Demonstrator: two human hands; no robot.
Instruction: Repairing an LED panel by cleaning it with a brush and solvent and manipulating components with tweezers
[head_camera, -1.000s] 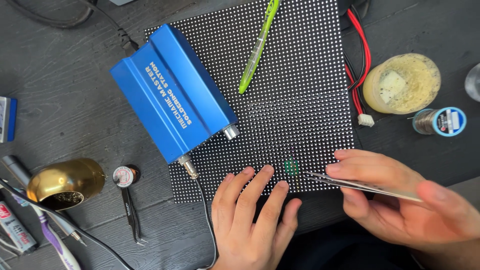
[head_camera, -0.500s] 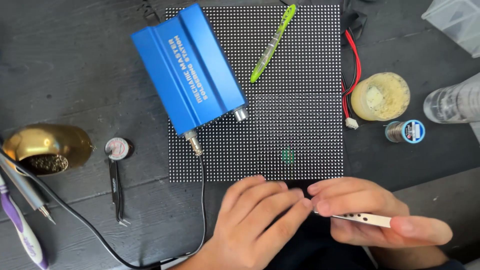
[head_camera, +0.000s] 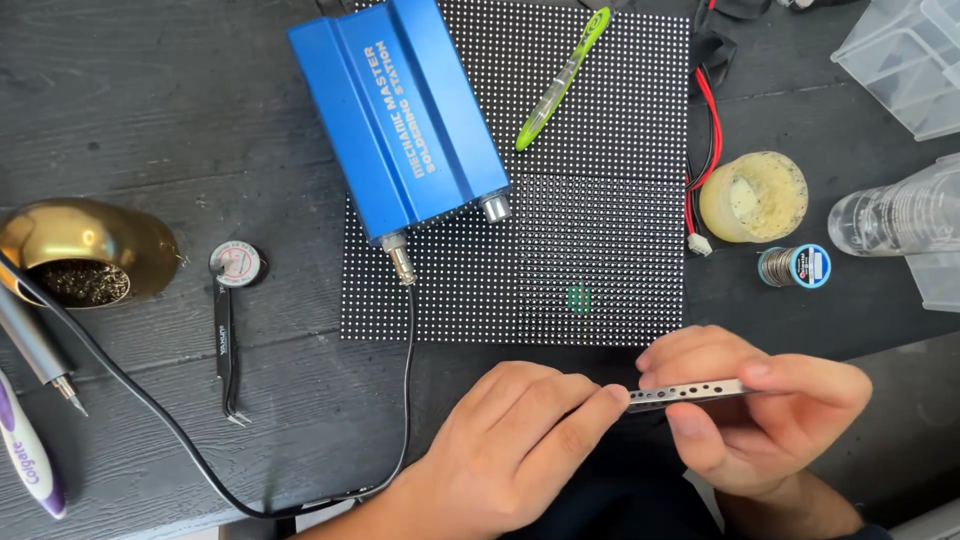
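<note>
My right hand (head_camera: 760, 410) grips a pair of silver tweezers (head_camera: 690, 392) with holes along the shaft, held flat just below the near edge of a black dotted LED panel (head_camera: 600, 230). My left hand (head_camera: 520, 450) lies next to it, its fingertips touching the tweezers' tip end. A small green patch (head_camera: 578, 297) shows on the panel above both hands. A blue soldering station box (head_camera: 405, 115) rests on the panel's upper left, its cable (head_camera: 405, 400) running down past my left hand.
A green pen (head_camera: 562, 78) lies on the panel. Right of it are red wires (head_camera: 708, 150), a yellowish round tub (head_camera: 753, 196), a solder spool (head_camera: 795, 266) and clear plastic containers (head_camera: 900, 215). Left: black tweezers (head_camera: 226, 340), a small round tin (head_camera: 237, 263), a brass tip-cleaner bowl (head_camera: 80, 255), a soldering iron (head_camera: 40, 355).
Both hands have pulled back from the panel toward me. The right hand has turned the tweezers flat, and the left fingers have come to their tip.
</note>
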